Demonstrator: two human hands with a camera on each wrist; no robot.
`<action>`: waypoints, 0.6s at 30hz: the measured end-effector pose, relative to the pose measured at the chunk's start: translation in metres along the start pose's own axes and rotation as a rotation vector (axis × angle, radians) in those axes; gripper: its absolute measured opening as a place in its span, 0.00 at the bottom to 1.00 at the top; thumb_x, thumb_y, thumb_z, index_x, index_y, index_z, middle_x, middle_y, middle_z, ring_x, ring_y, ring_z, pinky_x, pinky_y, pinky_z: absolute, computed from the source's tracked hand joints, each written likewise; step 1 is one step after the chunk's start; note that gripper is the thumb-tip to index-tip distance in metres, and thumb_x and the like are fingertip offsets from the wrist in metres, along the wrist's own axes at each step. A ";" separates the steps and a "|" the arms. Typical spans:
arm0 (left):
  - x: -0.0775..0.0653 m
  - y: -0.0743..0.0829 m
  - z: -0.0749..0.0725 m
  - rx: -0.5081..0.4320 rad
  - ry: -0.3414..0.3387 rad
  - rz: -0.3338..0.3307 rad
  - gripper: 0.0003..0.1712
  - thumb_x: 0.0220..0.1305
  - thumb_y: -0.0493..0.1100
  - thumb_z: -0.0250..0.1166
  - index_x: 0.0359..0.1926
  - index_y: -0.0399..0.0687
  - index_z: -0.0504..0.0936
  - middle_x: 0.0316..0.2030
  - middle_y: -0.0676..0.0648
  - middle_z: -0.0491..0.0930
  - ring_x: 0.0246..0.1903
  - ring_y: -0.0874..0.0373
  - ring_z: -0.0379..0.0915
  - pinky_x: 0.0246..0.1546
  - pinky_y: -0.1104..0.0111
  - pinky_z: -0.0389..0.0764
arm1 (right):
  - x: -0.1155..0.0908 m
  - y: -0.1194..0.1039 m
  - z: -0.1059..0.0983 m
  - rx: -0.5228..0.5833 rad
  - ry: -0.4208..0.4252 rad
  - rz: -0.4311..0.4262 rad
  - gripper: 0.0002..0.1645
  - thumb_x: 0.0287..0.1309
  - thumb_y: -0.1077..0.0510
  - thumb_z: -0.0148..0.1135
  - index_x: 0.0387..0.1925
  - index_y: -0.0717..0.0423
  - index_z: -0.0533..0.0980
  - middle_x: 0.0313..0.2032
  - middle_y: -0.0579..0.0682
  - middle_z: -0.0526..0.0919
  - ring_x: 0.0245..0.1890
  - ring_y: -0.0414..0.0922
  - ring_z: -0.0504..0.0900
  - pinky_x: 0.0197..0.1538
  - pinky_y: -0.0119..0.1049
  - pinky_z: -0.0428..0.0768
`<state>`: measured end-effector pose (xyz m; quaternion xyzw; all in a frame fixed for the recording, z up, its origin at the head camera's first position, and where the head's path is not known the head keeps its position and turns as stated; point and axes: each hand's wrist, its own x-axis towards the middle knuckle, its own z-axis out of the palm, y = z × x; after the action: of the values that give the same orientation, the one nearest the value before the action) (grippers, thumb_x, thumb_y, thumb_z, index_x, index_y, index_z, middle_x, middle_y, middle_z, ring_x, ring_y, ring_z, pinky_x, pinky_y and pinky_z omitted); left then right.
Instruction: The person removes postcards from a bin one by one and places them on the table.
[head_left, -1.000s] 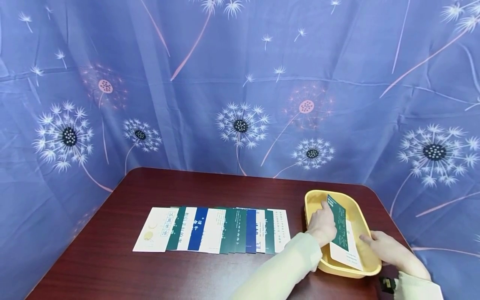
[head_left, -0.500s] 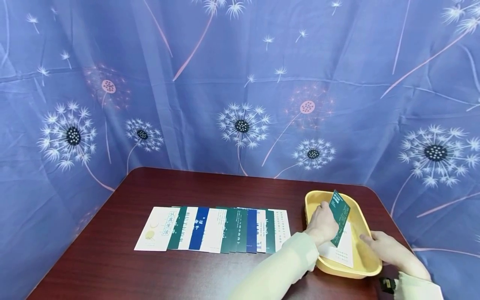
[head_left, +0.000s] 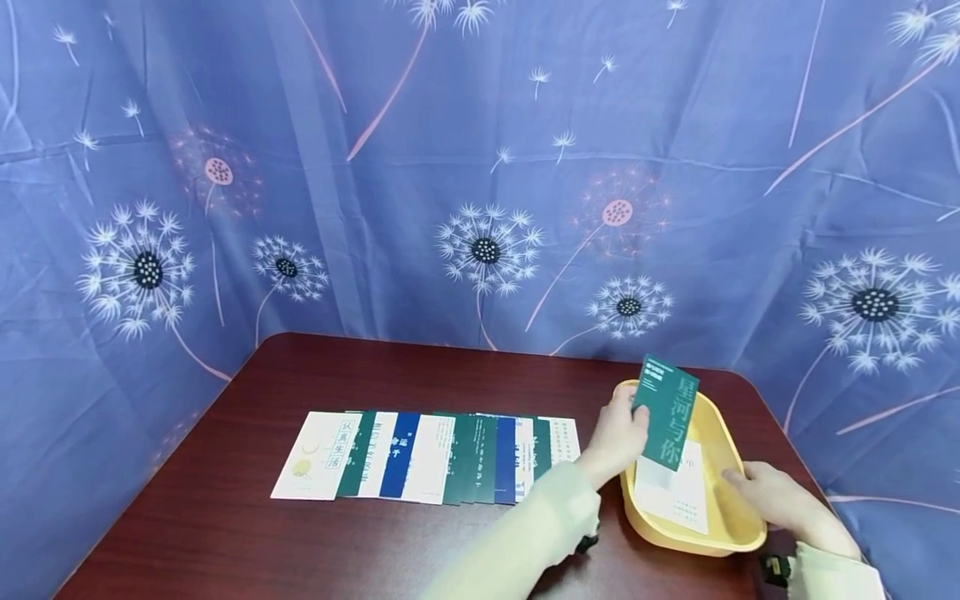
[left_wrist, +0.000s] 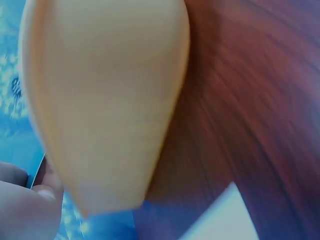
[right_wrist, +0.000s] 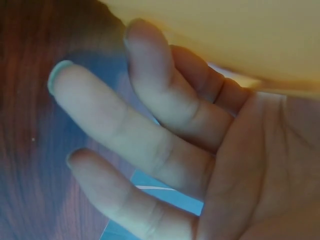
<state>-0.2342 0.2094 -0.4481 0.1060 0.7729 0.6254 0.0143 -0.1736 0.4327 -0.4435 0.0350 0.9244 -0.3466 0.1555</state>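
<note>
My left hand (head_left: 618, 435) pinches a green card (head_left: 671, 417) with pale Chinese characters, its thumb on the printed face. The card is raised and tilted over the yellow plastic basin (head_left: 727, 479). Below it in the basin lies a white card (head_left: 672, 504) with green print, partly covered by the green one. At the basin's right side, my right hand (head_left: 780, 500) holds the rim, thumb inside. In the right wrist view its other fingers (right_wrist: 115, 120) spread along the outside, under the yellow wall. The left wrist view shows the basin's outer wall (left_wrist: 110, 110) close up.
A row of overlapping white, green and blue cards (head_left: 393, 458) lies across the dark red wooden table (head_left: 300, 550), left of the basin. Behind the table hangs a blue curtain (head_left: 390, 208) with dandelion print. A small black device (head_left: 776, 571) sits by the right wrist.
My left hand has lifted the green card off the white one in the basin and moved it up and to the left, turning its printed face forward. The right hand stays at the rim.
</note>
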 end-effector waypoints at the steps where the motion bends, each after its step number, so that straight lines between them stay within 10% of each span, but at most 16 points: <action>1: 0.001 -0.003 -0.007 -0.037 0.011 0.002 0.12 0.73 0.41 0.55 0.54 0.52 0.73 0.38 0.56 0.82 0.33 0.67 0.76 0.37 0.72 0.77 | 0.000 0.000 0.000 0.009 0.001 -0.001 0.24 0.74 0.56 0.41 0.46 0.76 0.73 0.29 0.52 0.82 0.28 0.46 0.82 0.32 0.39 0.79; 18: -0.020 -0.046 -0.153 -0.295 0.078 -0.100 0.14 0.74 0.44 0.55 0.52 0.40 0.77 0.36 0.47 0.84 0.33 0.57 0.81 0.37 0.64 0.80 | -0.001 0.001 -0.001 0.047 -0.044 -0.002 0.25 0.75 0.54 0.40 0.45 0.75 0.73 0.27 0.51 0.81 0.25 0.48 0.81 0.29 0.39 0.79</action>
<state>-0.2450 0.0498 -0.4613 0.0397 0.6771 0.7342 0.0307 -0.1729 0.4341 -0.4435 0.0302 0.9123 -0.3691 0.1749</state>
